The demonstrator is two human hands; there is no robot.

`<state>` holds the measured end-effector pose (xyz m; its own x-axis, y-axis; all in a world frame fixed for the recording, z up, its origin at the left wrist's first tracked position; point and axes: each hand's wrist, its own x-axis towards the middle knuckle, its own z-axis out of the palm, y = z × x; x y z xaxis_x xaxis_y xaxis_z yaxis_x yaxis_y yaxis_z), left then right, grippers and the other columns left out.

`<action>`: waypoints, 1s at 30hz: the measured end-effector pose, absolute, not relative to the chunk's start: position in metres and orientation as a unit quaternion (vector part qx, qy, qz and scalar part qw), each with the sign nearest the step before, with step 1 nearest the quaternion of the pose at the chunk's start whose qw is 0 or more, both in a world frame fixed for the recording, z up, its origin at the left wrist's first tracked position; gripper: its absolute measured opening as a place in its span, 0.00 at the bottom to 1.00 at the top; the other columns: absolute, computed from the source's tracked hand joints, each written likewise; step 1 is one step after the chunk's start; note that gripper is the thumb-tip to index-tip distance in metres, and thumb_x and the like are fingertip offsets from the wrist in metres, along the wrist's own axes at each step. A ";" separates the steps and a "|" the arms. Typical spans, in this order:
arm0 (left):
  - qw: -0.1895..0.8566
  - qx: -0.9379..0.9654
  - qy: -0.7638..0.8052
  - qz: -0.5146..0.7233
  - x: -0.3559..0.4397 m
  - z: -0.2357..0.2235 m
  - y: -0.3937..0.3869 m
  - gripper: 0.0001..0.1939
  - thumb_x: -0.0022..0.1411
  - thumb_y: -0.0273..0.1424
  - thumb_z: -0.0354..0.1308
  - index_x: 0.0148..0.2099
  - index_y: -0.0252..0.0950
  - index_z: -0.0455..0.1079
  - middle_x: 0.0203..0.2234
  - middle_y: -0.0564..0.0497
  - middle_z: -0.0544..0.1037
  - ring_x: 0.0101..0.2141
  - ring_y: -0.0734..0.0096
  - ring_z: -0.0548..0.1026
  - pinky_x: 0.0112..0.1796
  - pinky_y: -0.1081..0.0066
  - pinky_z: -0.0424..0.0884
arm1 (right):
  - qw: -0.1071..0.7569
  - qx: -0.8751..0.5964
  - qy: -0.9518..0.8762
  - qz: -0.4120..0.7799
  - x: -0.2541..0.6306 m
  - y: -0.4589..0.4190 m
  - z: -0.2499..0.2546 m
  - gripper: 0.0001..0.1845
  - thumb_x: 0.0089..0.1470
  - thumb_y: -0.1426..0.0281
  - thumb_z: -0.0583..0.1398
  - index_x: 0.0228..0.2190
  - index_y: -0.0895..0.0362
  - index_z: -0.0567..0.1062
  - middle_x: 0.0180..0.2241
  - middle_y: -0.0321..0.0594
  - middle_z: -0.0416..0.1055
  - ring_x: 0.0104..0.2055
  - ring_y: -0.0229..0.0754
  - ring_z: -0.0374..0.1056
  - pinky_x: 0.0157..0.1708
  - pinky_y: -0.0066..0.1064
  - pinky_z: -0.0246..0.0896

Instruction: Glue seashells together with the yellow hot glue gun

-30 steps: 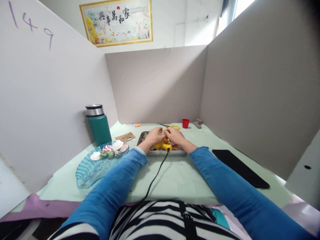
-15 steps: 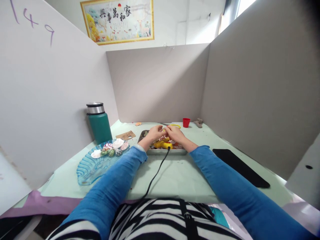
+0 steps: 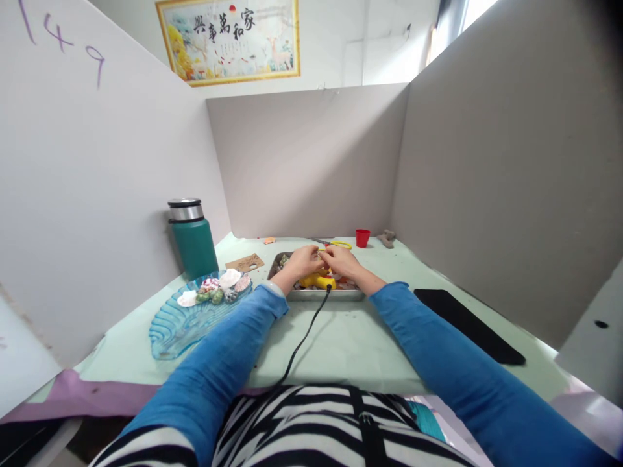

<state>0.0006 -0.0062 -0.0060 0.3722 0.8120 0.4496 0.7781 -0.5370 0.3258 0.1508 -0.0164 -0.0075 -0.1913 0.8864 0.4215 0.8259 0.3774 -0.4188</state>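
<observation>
My left hand [image 3: 304, 259] and my right hand [image 3: 342, 261] meet above a metal tray [image 3: 325, 296], fingers curled inward and fingertips almost touching. Whatever lies between the fingertips is too small and covered to make out. Within the tray, just below my hands, rests a yellow tool that looks like a hot glue gun [image 3: 318, 281]. Its black cord [image 3: 307, 334] runs over the front rim toward my lap. Shells and small pieces fill the tray around it, partly hidden by my hands. Scissors with yellow handles [image 3: 342, 245] lie just behind.
To the left, a blue shell-shaped dish [image 3: 178, 324] holds several shells [image 3: 214, 291]; behind it stand a green bottle [image 3: 193, 246] and a flat brown card [image 3: 246, 263]. A red cup [image 3: 363, 238] is at the back. A black flat object [image 3: 467, 324] lies right. Grey panels [image 3: 306, 162] enclose the table.
Both hands have shifted slightly down and closer together over the tray, uncovering more of the scissors behind them. The surrounding things keep their places.
</observation>
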 end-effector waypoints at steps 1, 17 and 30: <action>0.024 0.830 0.478 0.287 0.001 -0.006 -0.006 0.21 0.54 0.38 0.59 0.48 0.32 0.74 0.40 0.42 0.79 0.42 0.58 0.76 0.43 0.67 0.69 | 0.310 -0.558 -0.768 0.042 0.151 -0.016 -0.008 0.16 0.58 0.67 0.52 0.24 0.58 0.74 0.26 0.39 0.74 0.28 0.36 0.67 0.29 0.25 0.54; 0.026 0.834 0.463 0.300 0.001 -0.004 -0.008 0.20 0.55 0.36 0.58 0.48 0.33 0.73 0.40 0.44 0.79 0.41 0.61 0.75 0.43 0.68 0.68 | 0.341 -0.551 -0.761 0.033 0.149 -0.017 -0.008 0.17 0.59 0.65 0.51 0.26 0.57 0.74 0.28 0.39 0.75 0.30 0.37 0.67 0.30 0.25 0.54; 0.075 0.852 0.446 0.265 0.004 -0.004 -0.014 0.14 0.57 0.28 0.50 0.46 0.33 0.69 0.36 0.45 0.78 0.35 0.64 0.74 0.40 0.68 0.69 | 0.319 -0.551 -0.770 0.039 0.149 -0.020 -0.007 0.21 0.62 0.62 0.48 0.29 0.57 0.75 0.30 0.40 0.76 0.31 0.38 0.67 0.30 0.27 0.53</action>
<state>0.0043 -0.0139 -0.0035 0.4623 0.7993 0.3839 0.7201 -0.5911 0.3634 0.1490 -0.0200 -0.0068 -0.1900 0.8731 0.4489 0.8239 0.3905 -0.4108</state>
